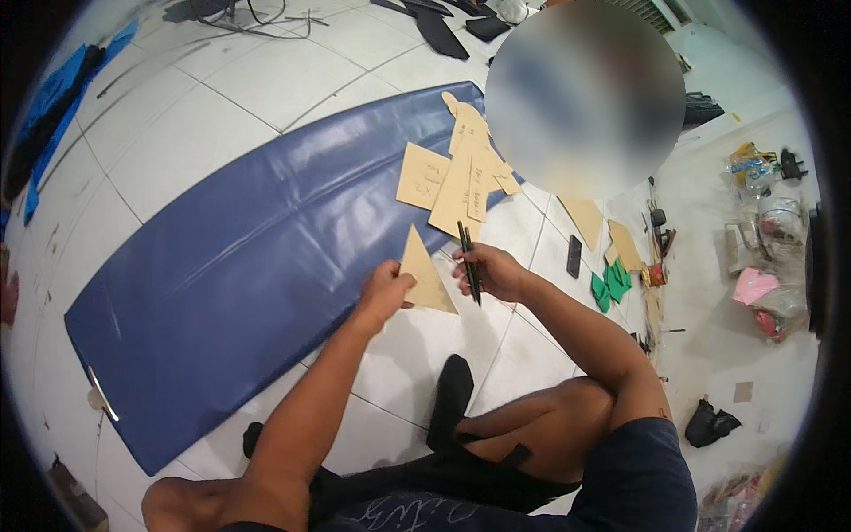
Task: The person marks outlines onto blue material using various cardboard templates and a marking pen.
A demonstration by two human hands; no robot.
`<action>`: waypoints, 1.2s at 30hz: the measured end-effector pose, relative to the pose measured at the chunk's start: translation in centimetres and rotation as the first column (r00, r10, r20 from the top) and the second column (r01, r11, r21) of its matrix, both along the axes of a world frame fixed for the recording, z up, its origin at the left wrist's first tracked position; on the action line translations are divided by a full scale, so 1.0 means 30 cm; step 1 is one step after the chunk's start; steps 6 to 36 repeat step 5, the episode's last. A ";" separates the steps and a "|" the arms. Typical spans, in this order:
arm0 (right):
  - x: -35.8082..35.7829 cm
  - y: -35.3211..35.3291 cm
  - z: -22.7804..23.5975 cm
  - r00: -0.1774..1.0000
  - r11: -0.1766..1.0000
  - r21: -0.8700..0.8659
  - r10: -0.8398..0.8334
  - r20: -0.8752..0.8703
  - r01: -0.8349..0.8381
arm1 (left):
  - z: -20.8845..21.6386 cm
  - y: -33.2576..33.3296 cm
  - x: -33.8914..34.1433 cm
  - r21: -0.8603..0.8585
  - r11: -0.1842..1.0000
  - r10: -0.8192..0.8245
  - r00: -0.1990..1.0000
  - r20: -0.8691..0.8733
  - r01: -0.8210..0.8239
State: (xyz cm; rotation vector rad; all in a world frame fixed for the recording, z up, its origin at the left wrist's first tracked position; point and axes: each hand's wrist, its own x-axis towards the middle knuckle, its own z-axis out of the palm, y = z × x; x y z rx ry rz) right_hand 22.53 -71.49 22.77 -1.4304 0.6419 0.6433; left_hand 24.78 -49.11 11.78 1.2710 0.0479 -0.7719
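Observation:
My left hand (384,295) is closed on the edge of a tan cardboard triangle (425,279), held up over the near edge of a dark blue, shiny sheet (230,266). A little to its right, my right hand (493,271) grips two slim black pen-like sticks (470,266), held nearly upright. They appear apart from the triangle. Beyond both hands, several tan cardboard templates (421,177) with handwriting lie overlapped on the sheet's right end.
White floor tiles (235,102) surround the sheet. To the right lie a dark phone (574,255), green scraps (612,282) and more cardboard pieces (582,220). Plastic bags (780,226) stand further right. A blurred disc covers the far right. My foot in a black sock (450,395) rests near the hands.

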 end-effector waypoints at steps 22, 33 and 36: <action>0.007 -0.008 -0.018 0.951 0.875 -0.386 0.309 -0.016 -0.291 | -0.074 -0.063 -0.065 0.076 0.992 -0.110 0.989 0.095 0.103; 0.007 -0.008 -0.018 0.951 0.875 -0.386 0.309 -0.016 -0.291 | -0.074 -0.063 -0.065 0.076 0.992 -0.110 0.989 0.095 0.103; 0.007 -0.008 -0.018 0.951 0.875 -0.386 0.309 -0.016 -0.291 | -0.074 -0.063 -0.065 0.076 0.992 -0.110 0.989 0.095 0.103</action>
